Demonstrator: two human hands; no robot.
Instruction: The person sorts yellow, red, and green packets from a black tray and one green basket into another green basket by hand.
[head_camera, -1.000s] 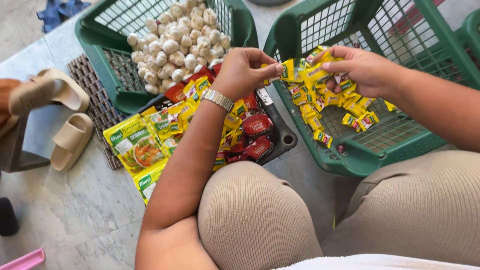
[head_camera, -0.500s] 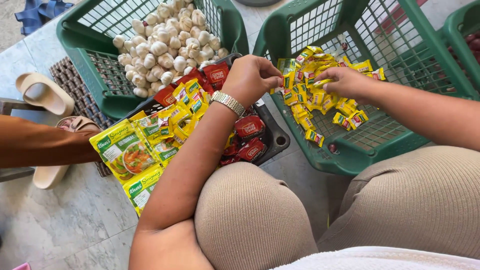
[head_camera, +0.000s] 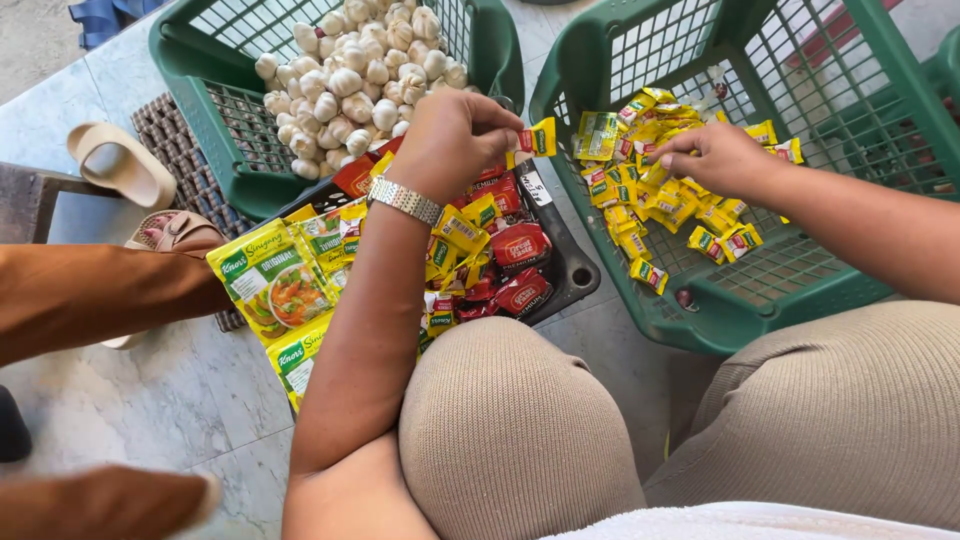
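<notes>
Silver metal-link wristwatch (head_camera: 404, 200), bare forearms, beige ribbed trousers (head_camera: 520, 430)

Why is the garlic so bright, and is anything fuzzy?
Head view: sunlight hits the garlic hard, so its white bulbs glare; the left hand casts shade over the black tray; the small yellow packets under the right hand look sharp; the near knees at the bottom go soft.
</notes>
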